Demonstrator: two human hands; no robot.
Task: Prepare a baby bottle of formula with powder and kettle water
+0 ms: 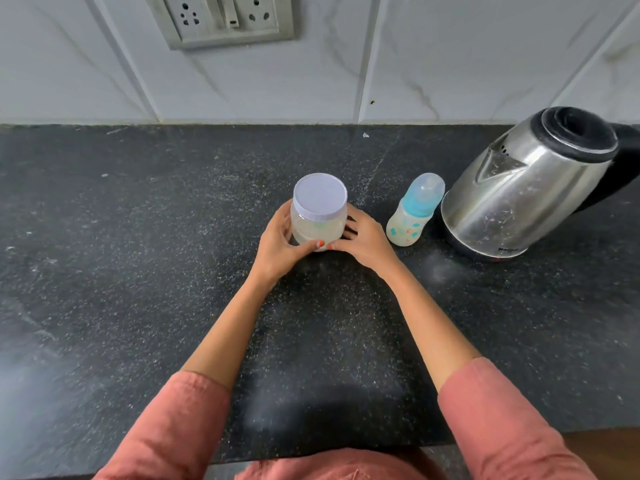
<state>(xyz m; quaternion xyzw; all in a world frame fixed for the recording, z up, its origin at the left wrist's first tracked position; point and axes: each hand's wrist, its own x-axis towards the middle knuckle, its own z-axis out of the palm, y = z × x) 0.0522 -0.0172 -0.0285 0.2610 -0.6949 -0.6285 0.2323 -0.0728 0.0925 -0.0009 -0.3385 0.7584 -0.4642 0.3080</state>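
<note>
Your pink sleeves [166, 431] reach over the speckled black counter [121, 271] under marble tiles and a socket plate [221, 19], left hand [280, 237] and right hand [363, 237] clasping the white-lidded powder jar [318, 213], baby bottle [414, 211] and kettle [530, 188] at three o'clock, kettle lettering unreadable.

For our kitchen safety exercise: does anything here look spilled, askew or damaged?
Nothing stands out. The jar, held in both hands, the bottle and the kettle stand upright and closed on the counter; no spill shows.

- The jar [319, 213] stands mid-frame on the counter [138, 271], between my hands.
- The bottle [414, 211] is right of it.
- The kettle [530, 183] sits far right, touching the bottle.
</note>
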